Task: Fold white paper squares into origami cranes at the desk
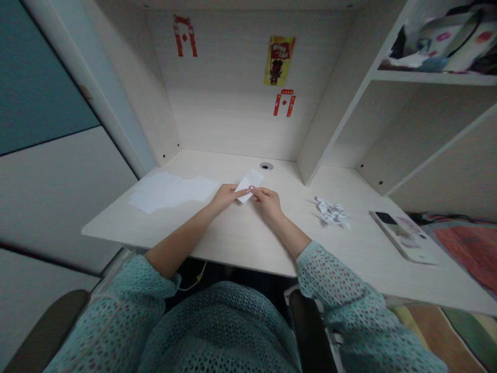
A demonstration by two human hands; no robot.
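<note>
A folded piece of white paper (251, 177) is held up in front of me, just over the desk. My left hand (227, 196) is closed on its left side, the thumb lying across the paper. My right hand (267, 201) pinches its lower right edge, with thumb and fingertips close to the left thumb. Flat white paper sheets (165, 190) lie spread on the desk to the left. To the right sits a small pile of folded white paper pieces (332, 211); their exact shape is hard to make out.
The pale desk (233, 238) has a round cable hole (266, 166) near its back panel. A white phone (404, 238) lies at the right. Overhead, a shelf (435, 77) holds bags. Chair armrests (312, 329) flank me below the desk edge.
</note>
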